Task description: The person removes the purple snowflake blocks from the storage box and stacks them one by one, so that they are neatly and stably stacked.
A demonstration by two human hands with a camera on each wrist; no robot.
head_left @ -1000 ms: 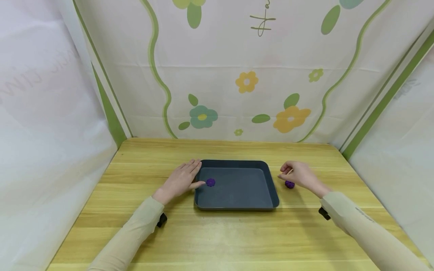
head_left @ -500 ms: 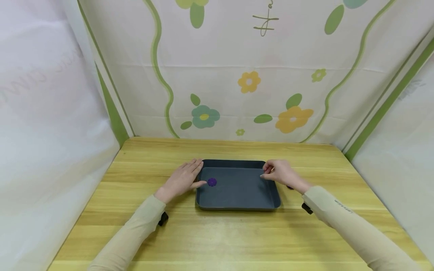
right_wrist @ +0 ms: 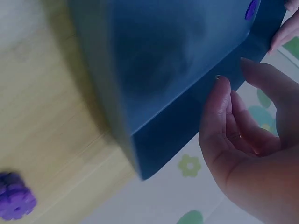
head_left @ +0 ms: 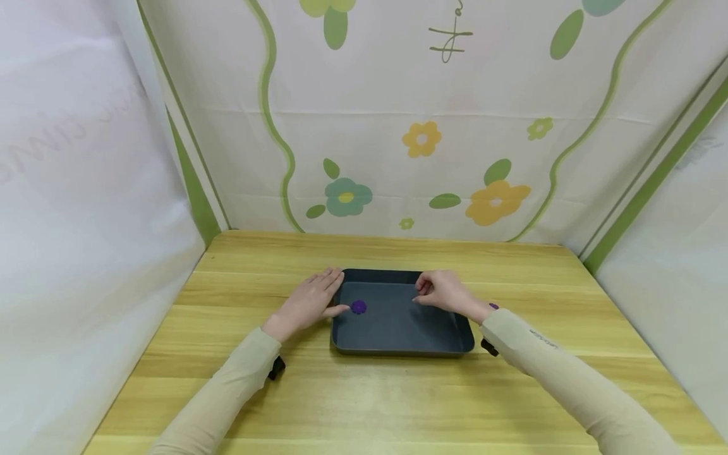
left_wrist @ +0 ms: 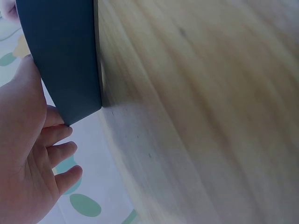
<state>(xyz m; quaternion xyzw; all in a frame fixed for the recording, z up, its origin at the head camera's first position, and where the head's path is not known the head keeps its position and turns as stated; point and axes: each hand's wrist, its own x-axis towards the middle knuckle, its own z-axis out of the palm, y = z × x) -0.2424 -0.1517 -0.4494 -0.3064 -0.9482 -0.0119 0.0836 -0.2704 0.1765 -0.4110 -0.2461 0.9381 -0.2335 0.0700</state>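
Note:
A dark grey rectangular tray (head_left: 398, 319) lies on the wooden table. My left hand (head_left: 309, 302) rests against its left rim with straight fingers. The thumb reaches over the tray near a small purple flower-shaped piece (head_left: 359, 307) lying inside. My right hand (head_left: 446, 294) hovers over the right part of the tray. Its fingers are bent, and the right wrist view shows a gap between thumb and index finger, with nothing held. Right of the tray, purple flower-shaped pieces (right_wrist: 16, 198) sit together on the table, mostly hidden behind the right wrist in the head view.
The wooden table (head_left: 364, 404) reaches to a white cloth backdrop (head_left: 364, 95) printed with flowers and leaves. White cloth side walls (head_left: 85, 221) stand left and right. A dark wrist device (head_left: 276, 368) shows at the left cuff.
My right hand has moved left, from beside the purple pieces right of the tray to over the tray. My left hand keeps its place; the view has shifted slightly.

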